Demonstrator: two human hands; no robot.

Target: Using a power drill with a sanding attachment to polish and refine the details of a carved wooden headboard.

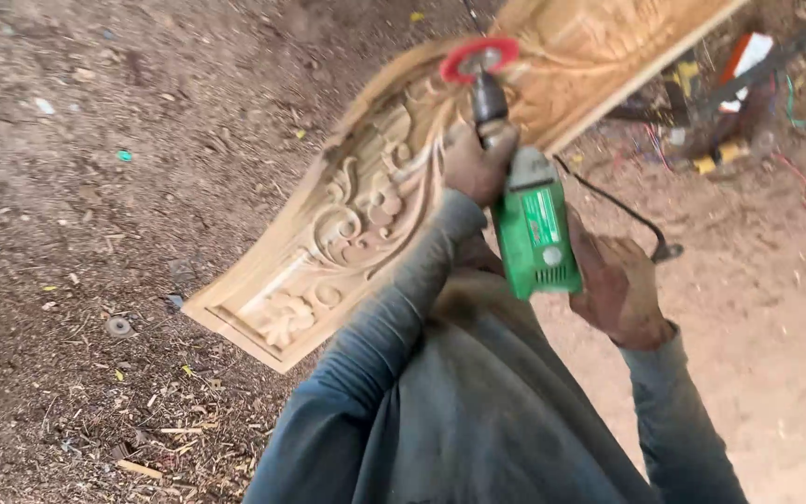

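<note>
A long carved wooden panel [356, 215] with leaf and scroll relief lies slanted across the dirt ground. I hold a green electric hand tool [534, 233] over it. Its red round sanding disc [478, 58] sits on the carving near the panel's upper part. My left hand [478, 163] grips the grey neck of the tool just behind the dark chuck. My right hand [619, 289] holds the rear of the green body. Both arms wear dusty grey-blue sleeves.
The ground [142, 140] is brown dirt strewn with wood chips and sawdust. A black power cord [622, 210] trails right from the tool. A heap of wires, a red and white item and scraps [739, 84] lies at upper right. A small metal disc [119, 326] lies at left.
</note>
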